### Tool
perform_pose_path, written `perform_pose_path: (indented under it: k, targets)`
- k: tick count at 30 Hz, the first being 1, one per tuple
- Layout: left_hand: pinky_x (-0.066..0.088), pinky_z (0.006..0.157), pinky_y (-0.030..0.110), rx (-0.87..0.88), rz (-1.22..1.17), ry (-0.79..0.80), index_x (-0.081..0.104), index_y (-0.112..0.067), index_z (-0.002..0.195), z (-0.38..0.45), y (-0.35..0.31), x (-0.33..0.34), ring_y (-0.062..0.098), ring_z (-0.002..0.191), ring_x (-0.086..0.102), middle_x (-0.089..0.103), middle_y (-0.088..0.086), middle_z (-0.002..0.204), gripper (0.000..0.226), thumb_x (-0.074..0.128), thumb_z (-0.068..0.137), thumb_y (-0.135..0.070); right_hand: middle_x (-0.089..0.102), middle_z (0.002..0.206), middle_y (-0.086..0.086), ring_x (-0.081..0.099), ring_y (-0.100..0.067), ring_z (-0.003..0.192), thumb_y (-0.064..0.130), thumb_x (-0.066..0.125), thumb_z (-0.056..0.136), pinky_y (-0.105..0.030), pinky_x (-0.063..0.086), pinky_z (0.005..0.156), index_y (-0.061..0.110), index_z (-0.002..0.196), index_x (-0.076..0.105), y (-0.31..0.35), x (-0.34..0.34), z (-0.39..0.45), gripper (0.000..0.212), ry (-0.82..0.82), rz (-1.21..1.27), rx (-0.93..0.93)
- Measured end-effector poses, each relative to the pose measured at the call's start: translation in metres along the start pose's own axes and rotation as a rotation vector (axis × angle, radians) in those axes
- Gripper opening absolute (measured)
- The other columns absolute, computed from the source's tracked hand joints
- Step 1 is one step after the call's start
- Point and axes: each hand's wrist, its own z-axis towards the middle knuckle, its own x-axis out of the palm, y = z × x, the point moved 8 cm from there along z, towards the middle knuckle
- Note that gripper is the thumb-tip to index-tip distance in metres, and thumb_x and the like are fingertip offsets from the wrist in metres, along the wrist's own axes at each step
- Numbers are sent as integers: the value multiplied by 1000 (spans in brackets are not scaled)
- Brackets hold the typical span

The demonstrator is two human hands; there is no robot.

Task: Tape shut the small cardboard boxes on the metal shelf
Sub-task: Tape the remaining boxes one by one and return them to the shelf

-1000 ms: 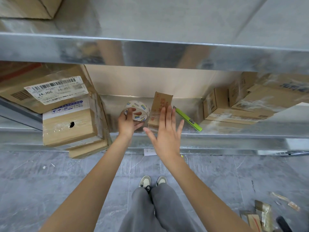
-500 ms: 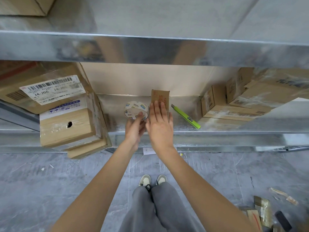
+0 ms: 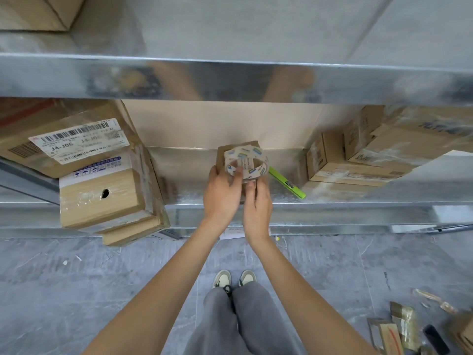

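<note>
The tape roll is gripped by the left hand over the small cardboard box on the metal shelf. The right hand is curled near the roll, but whether something is pinched cannot be told.

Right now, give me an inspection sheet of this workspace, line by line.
Surface: metal shelf, bare metal in the middle, a higher shelf above it.
Job's things: small cardboard box upright mid-shelf; tape roll held in front of it.
Clutter: green utility knife lying just right of the box; labelled boxes stacked left, more boxes right.
Hands: left hand grips the tape roll, fingers through its core; right hand touches the roll's lower edge.
Cables: nothing seen.
Surroundings: grey tiled floor; cardboard and tape scraps at lower right.
</note>
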Motion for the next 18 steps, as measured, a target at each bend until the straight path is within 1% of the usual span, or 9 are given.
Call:
perform_pose_path:
  k: [2, 4, 6, 7, 11, 13, 15, 16, 18]
  targets:
    - [47, 84, 40, 30, 210, 40, 57, -15, 123, 1, -2, 9, 34, 111, 55, 51, 10, 121, 39, 40, 101, -43, 61, 119, -10, 56, -27, 109, 24, 35, 103, -38, 45, 91, 5, 123, 53, -19, -1, -4, 33, -13, 21, 71]
    - [46, 93, 44, 91, 372, 71, 55, -12, 127, 2, -8, 17, 37, 122, 48, 47, 18, 131, 39, 38, 102, -36, 63, 105, -7, 57, -21, 94, 20, 36, 104, -34, 43, 77, 7, 111, 55, -34, -2, -9, 24, -13, 27, 116]
    - [43, 98, 44, 194, 436, 71, 54, -8, 129, 0, -20, 23, 37, 127, 45, 47, 23, 135, 37, 39, 101, -28, 61, 97, -8, 53, -17, 83, 21, 35, 105, -29, 36, 72, 9, 103, 52, -42, -2, -9, 21, -13, 26, 159]
    - [45, 95, 43, 244, 420, 59, 54, -6, 127, -2, -27, 25, 37, 124, 49, 50, 23, 133, 34, 41, 100, -23, 61, 97, -9, 52, -16, 82, 22, 34, 105, -28, 35, 72, 11, 103, 52, -43, -2, -8, 21, -12, 32, 177]
    - [44, 69, 39, 251, 353, 26, 53, -4, 119, -3, -38, 27, 37, 97, 63, 60, 18, 117, 26, 39, 100, -16, 61, 118, -5, 55, -16, 99, 21, 32, 105, -32, 42, 81, 13, 121, 51, -39, -4, 5, 26, -5, 43, 157]
    - [38, 62, 34, 226, 289, 43, 52, -5, 115, 3, -36, 26, 39, 87, 63, 65, 18, 104, 23, 38, 101, -15, 61, 112, -6, 55, -21, 97, 18, 32, 105, -33, 41, 80, 11, 117, 52, -42, -8, 8, 24, -29, 58, 168]
    - [35, 61, 31, 202, 152, 47, 54, -6, 114, 8, -34, 20, 39, 83, 62, 68, 19, 97, 22, 38, 100, -12, 62, 106, -8, 54, -25, 93, 17, 33, 104, -30, 37, 75, 12, 116, 54, -46, -11, 12, 25, -49, 84, 209]
    - [36, 61, 30, 179, 72, 32, 55, -6, 114, 11, -31, 15, 37, 84, 63, 69, 18, 98, 23, 38, 99, -11, 62, 113, -8, 55, -27, 99, 18, 33, 104, -30, 38, 78, 12, 125, 53, -45, -10, 14, 29, -37, 76, 215]
    - [45, 67, 31, 122, -43, 7, 58, -6, 113, 14, -25, 7, 31, 88, 65, 71, 15, 101, 25, 38, 99, -10, 53, 137, -8, 51, -25, 120, 14, 32, 103, -29, 40, 93, 11, 142, 42, -38, -7, 20, 40, 19, -22, 145]
